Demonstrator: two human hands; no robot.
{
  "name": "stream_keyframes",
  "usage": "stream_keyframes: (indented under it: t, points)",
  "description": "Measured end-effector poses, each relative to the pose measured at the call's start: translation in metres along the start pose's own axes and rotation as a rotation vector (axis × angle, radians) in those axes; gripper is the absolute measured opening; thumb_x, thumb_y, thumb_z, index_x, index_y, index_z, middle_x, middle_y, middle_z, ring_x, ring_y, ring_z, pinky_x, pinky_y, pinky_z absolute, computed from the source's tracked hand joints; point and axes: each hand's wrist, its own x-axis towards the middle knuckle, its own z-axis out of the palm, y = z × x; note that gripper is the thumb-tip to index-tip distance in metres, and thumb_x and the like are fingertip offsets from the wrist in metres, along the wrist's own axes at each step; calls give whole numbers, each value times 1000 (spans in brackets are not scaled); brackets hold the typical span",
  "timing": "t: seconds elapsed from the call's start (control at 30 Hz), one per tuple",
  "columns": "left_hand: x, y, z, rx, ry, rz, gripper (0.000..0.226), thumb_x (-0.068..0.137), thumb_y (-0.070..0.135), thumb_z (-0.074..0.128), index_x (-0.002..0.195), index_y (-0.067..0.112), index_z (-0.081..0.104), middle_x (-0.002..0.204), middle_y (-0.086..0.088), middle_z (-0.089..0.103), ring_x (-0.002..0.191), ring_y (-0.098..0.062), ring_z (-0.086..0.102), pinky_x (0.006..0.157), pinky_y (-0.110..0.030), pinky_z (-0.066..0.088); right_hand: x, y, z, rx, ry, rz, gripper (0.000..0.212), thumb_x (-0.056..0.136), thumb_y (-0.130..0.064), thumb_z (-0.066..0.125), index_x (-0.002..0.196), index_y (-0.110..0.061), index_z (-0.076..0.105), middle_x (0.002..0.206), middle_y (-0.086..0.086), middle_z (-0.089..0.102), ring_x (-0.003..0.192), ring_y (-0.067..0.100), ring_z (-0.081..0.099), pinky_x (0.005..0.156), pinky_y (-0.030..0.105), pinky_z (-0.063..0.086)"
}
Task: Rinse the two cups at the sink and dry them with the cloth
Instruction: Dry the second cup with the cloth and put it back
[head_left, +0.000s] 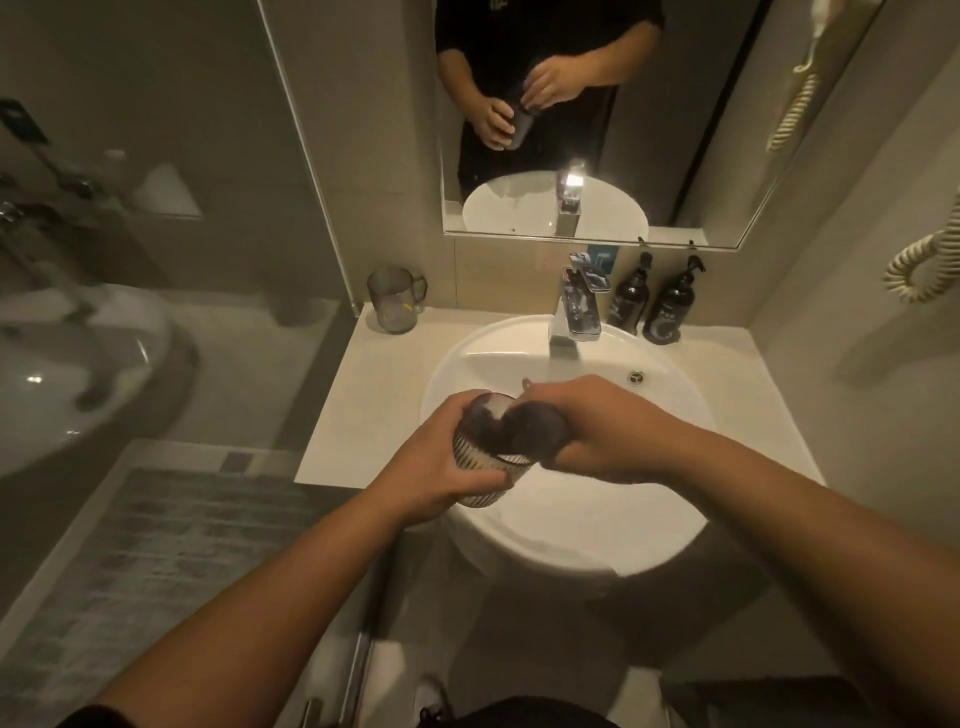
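My left hand (436, 462) grips a ribbed translucent cup (475, 462) from the side, holding it over the front of the white sink (670, 395). My right hand (602, 431) holds a dark cloth (514, 428) bunched up and pressed into the cup's mouth. A second grey translucent cup (394, 299) with a handle stands upright on the counter at the back left, apart from both hands.
A chrome faucet (574, 312) stands at the back of the basin. Two dark pump bottles (649, 301) sit on the counter to its right. A mirror (597, 119) hangs above. A glass partition (306, 156) borders the counter's left side.
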Motion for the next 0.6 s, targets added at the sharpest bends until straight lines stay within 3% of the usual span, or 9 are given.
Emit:
stream_keyframes:
  t: [0.1, 0.2, 0.3, 0.4, 0.47, 0.53, 0.6]
  points:
    - [2, 8, -6, 101, -93, 64, 87, 57, 49, 81, 134, 40, 42, 133, 14, 54, 117, -9, 57, 100, -35, 52, 16, -2, 11, -72, -185, -74, 25, 78, -25, 75, 101, -24, 66, 90, -6, 70, 79, 11, 63, 72, 31, 55]
    - [3, 10, -10, 226, -169, 108, 91, 57, 50, 82, 139, 37, 44, 124, 20, 49, 113, -7, 56, 96, -32, 51, 22, -3, 10, 107, -391, 43, 20, 78, -11, 70, 96, -16, 63, 80, -4, 65, 66, 11, 65, 58, 24, 54]
    - [6, 6, -11, 242, -196, 131, 89, 60, 41, 87, 138, 40, 45, 120, 23, 49, 110, -1, 54, 93, -25, 49, 22, -3, 8, 262, -549, 118, 18, 80, -1, 62, 97, -8, 60, 82, 5, 61, 66, 9, 62, 56, 18, 51]
    - [12, 6, -12, 252, -219, 127, 89, 64, 33, 89, 142, 37, 45, 122, 23, 50, 111, 1, 52, 93, -20, 46, 22, 1, 9, 311, -539, 107, 18, 80, -1, 64, 97, -3, 60, 83, 15, 61, 69, 13, 60, 57, 20, 52]
    - [15, 9, -13, 220, -251, 101, 87, 66, 39, 84, 144, 34, 45, 129, 18, 54, 117, -4, 53, 99, -25, 47, 20, 6, 10, 328, -481, 122, 17, 77, -3, 67, 93, -8, 62, 81, 12, 63, 68, 12, 61, 56, 22, 52]
    - [16, 8, -13, 176, -245, 61, 81, 72, 56, 68, 145, 31, 45, 142, 8, 55, 127, -12, 53, 109, -34, 45, 17, 10, 10, 352, -429, 147, 18, 74, -2, 68, 89, -9, 60, 75, 2, 62, 64, 8, 60, 54, 22, 52]
    - [15, 8, -10, 0, -98, 13, 64, 81, 64, 49, 138, 34, 50, 142, 4, 57, 129, -16, 54, 113, -38, 42, 13, 13, 9, 437, -366, 175, 20, 70, -3, 66, 88, -7, 58, 69, -4, 59, 59, 6, 57, 52, 21, 50]
